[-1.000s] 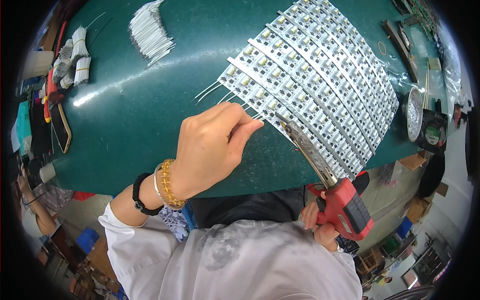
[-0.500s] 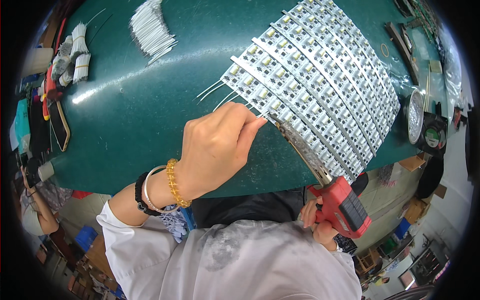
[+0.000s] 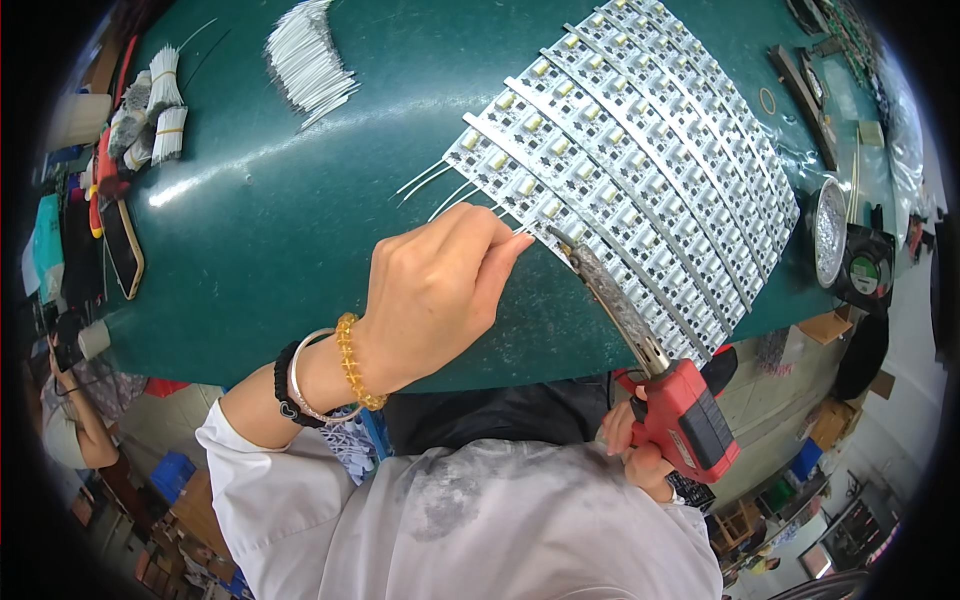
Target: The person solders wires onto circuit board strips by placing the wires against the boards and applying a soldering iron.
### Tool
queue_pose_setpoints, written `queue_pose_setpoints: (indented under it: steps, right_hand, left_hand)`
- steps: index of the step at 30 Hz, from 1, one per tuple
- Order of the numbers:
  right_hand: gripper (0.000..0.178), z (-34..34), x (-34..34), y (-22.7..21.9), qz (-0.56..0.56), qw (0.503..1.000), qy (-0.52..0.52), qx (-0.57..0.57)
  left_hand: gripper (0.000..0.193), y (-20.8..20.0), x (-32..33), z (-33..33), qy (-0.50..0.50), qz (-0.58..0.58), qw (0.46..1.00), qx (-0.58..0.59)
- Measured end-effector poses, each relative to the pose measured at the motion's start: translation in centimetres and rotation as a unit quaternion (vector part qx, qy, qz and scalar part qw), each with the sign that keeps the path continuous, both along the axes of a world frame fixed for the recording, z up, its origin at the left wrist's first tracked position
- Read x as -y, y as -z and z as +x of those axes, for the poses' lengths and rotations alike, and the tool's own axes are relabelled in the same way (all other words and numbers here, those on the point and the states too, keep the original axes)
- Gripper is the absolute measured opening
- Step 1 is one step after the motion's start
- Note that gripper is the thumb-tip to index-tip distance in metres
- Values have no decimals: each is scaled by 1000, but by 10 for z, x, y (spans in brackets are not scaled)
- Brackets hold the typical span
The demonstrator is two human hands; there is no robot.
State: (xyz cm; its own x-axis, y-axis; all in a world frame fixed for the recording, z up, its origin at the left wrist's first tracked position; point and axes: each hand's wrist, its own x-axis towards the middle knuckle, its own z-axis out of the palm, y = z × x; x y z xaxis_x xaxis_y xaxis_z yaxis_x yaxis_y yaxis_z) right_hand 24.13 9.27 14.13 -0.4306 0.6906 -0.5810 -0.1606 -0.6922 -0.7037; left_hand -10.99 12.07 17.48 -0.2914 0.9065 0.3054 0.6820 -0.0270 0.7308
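A white circuit board panel [image 3: 625,195] with rows of small LED modules and metal strips lies on the green table. Along its near left edge several thin white wires [image 3: 428,178] stick out. My left hand [image 3: 432,290] is closed in a pinch at that edge, holding a white wire [image 3: 524,230] with its end against the board. In my right hand [image 3: 622,432] is a red soldering gun [image 3: 688,422], its dark tip at the board just right of my left fingertips. Whether the tip touches the pad is too small to tell.
A loose pile of white wires [image 3: 308,65] lies at the back left, with tied wire bundles [image 3: 166,95] farther left. Near them are red-handled pliers [image 3: 108,178] and a phone [image 3: 124,250]. A metal dish [image 3: 829,232] and a black fan [image 3: 868,268] stand at the right edge.
The soldering gun's tip has shifted slightly right, farther onto the board, and its body has tilted a little. My left hand keeps its pinch in nearly the same place.
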Motion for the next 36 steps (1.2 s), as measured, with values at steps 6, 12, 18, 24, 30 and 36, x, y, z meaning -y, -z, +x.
queue_pose_setpoints:
  steps: [6,12,18,24,30,36]
  right_hand:
    - [28,9,-6,-10,-381,915,130,-40]
    - [92,-29,-13,-23,314,930,-177,64]
    - [90,-24,-10,-26,331,920,-190,91]
    - [86,-28,-9,-24,316,930,-172,78]
    - [80,-31,-4,-27,229,964,-110,77]
    - [82,39,18,23,120,985,-65,109]
  left_hand:
    - [12,0,3,0,0,0,1000,-1]
    - [18,-12,-4,-4,14,37,998,-45]
    - [18,-10,-3,2,40,-34,999,-2]
    - [19,-9,-6,3,39,-41,998,1]
    - [19,-8,-6,4,35,-36,999,-7]
    - [20,-8,-6,4,37,-28,999,-12]
